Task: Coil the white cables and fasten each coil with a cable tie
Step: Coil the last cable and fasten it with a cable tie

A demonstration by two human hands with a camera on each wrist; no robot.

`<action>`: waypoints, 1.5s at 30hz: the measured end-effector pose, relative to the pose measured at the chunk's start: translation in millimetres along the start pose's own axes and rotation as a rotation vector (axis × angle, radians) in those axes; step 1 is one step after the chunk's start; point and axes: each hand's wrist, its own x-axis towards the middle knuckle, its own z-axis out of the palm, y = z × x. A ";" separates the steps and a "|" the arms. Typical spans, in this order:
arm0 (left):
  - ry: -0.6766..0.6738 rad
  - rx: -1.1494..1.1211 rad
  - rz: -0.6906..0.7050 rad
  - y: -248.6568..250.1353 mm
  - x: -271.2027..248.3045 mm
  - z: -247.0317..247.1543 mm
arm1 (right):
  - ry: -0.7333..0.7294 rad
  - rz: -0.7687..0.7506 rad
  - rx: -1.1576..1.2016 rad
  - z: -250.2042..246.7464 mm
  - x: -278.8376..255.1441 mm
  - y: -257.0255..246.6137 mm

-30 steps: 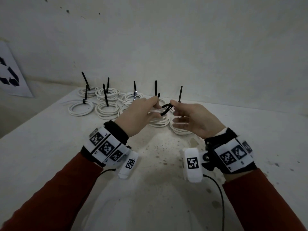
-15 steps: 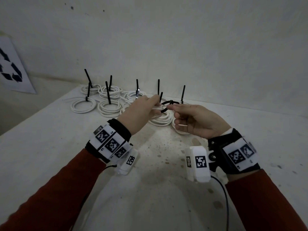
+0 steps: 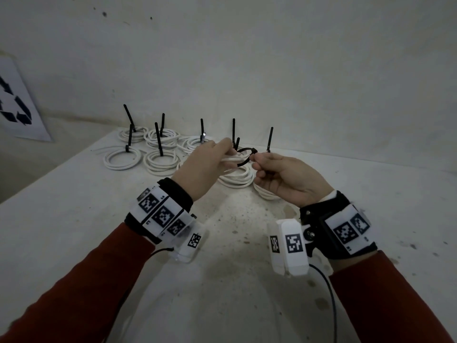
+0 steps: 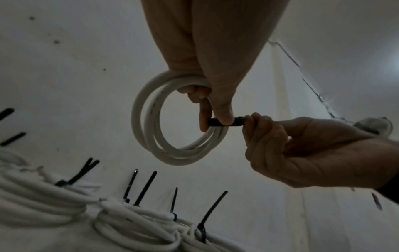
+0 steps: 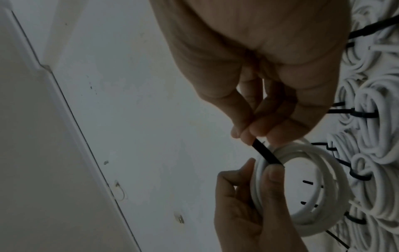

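Observation:
A small white cable coil [image 4: 149,136] hangs in the air over the table, and my left hand [image 3: 230,154] pinches its strands between thumb and fingers. A black cable tie [image 3: 244,154] loops loosely around those strands beside my left thumb. My right hand [image 3: 256,160] pinches the tie where its loop closes, just right of the coil. In the left wrist view the tie [image 4: 224,121] runs from under my left thumb to the right hand [image 4: 250,119]. In the right wrist view the tie [image 5: 266,154] stretches from my right fingertips [image 5: 248,136] down to the coil [image 5: 302,148].
Several tied white coils [image 3: 160,159] lie at the back of the white table [image 3: 222,293], their black tie tails sticking up. A wall rises right behind them. A sheet with a recycling sign [image 3: 14,107] leans at the far left.
The tie has gone from an open bend to a loop around the coil's strands. Both hands have risen slightly and stay close together.

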 end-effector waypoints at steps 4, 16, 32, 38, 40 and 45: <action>0.072 -0.301 -0.190 -8.1 -1.2 0.6 | -0.008 -0.013 -0.030 1.6 -0.6 -0.1; -0.118 0.079 -0.276 -4.8 4.0 2.2 | -0.258 -0.014 -0.182 6.2 -2.2 13.8; -0.084 0.502 0.071 9.6 2.4 11.5 | -0.172 0.203 -0.110 3.4 3.2 6.8; -0.171 0.737 -0.079 14.9 -2.5 12.7 | -0.115 0.197 -0.105 6.4 4.1 9.5; -0.229 0.736 -0.122 13.2 -3.1 13.4 | -0.089 0.167 -0.100 8.1 4.5 12.4; -0.355 0.734 -0.175 9.5 0.0 10.1 | -0.025 0.071 -0.089 10.8 5.7 18.0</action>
